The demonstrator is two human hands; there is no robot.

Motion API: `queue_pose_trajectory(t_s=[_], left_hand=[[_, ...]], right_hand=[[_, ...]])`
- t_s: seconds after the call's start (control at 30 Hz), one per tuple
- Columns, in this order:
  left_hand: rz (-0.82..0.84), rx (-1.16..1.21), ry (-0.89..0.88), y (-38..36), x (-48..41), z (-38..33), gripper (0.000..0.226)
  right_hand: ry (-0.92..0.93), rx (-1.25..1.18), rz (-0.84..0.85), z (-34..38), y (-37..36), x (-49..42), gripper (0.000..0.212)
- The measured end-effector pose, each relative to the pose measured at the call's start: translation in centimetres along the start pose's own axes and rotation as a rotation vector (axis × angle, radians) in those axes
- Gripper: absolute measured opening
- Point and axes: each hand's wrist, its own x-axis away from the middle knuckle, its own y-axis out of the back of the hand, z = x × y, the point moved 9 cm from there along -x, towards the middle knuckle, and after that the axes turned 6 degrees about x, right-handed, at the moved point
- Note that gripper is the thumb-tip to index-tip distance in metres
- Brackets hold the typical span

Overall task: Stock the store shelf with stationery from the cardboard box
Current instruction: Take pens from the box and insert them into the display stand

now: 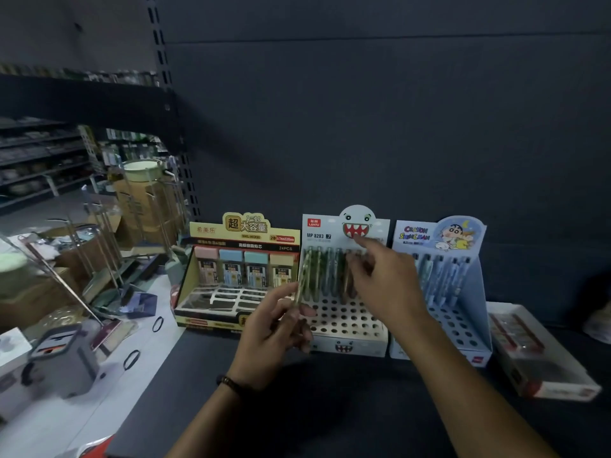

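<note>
Nearest to me, both forearms reached forward over the dark shelf (330,408), a beaded band on the left wrist. My left hand (277,322) sat just in front of the monster-face display box (347,325), fingers curled around what looked like a small bundle of pens (302,285); they were blurred, so I could not count them. I judged that the bundle was kept there as a ready supply, close to the holes it was meant to feed. Its long axis ran nearly upright, tilted slightly, with the upper ends pointing toward the back of the box. My right hand (380,279) was further in, over the back rows of the perforated tray, fingers loosely spread and the index finger stretched toward the header card; whether it pinched a pen I could not tell, because the standing pens (327,272) blurred into the fingers. Those pens stood vertical in the rear holes, while the front rows of holes were empty, so by my reading the filling went back to front and was well short of done. To the left, touching or just beside this box, stood the yellow lead-refill display (231,276), and to the right the blue cartoon pen display (443,285), also partly filled. Further right a flat clear-lidded package (535,355) lay on the shelf. No cardboard supply box was clearly identifiable.
</note>
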Motion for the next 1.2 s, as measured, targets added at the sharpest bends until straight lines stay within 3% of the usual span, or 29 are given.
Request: queue_pose_trajectory(t_s=[0.07,0.17,0.27,0.43,0.5,0.6,0.7,0.8,0.9,1.2], left_hand=[[0.005,0.029,0.01,-0.1,0.1,-0.1,0.04],[0.022,0.019,0.004,-0.4,0.3,-0.5,0.046],[0.024,0.029,0.011,-0.4,0.4,-0.9,0.052],[0.025,-0.058,-0.028,-0.4,0.6,-1.3,0.046],[-0.024,-0.186,-0.085,0.0,0.4,-1.4,0.04],[-0.156,-0.571,-0.223,1.2,0.3,-1.8,0.036],[-0.15,-0.752,-0.242,1.3,0.1,-1.3,0.037],[-0.077,-0.872,-0.284,0.9,0.0,-0.8,0.018],[0.011,-0.88,-0.313,0.4,0.0,-0.5,0.004],[0.081,-0.84,-0.249,0.3,-0.3,0.1,0.008]], right_hand=[[0.001,-0.123,-0.04,0.9,0.9,0.6,0.028],[0.046,-0.33,0.06,3.2,-0.1,1.5,0.014],[0.018,-0.433,0.156,4.5,-2.2,2.4,0.031],[-0.03,-0.446,0.079,4.6,-2.9,2.5,0.038],[-0.051,-0.468,0.067,4.5,-2.7,2.3,0.04],[-0.057,-0.487,0.006,4.0,-1.7,1.6,0.042],[-0.067,-0.443,-0.025,3.2,-1.6,0.8,0.04],[0.007,-0.257,-0.048,3.4,-2.0,0.4,0.041],[0.05,-0.139,-0.053,3.8,-2.5,0.5,0.04],[0.027,-0.005,0.032,5.6,-3.4,0.4,0.038]])
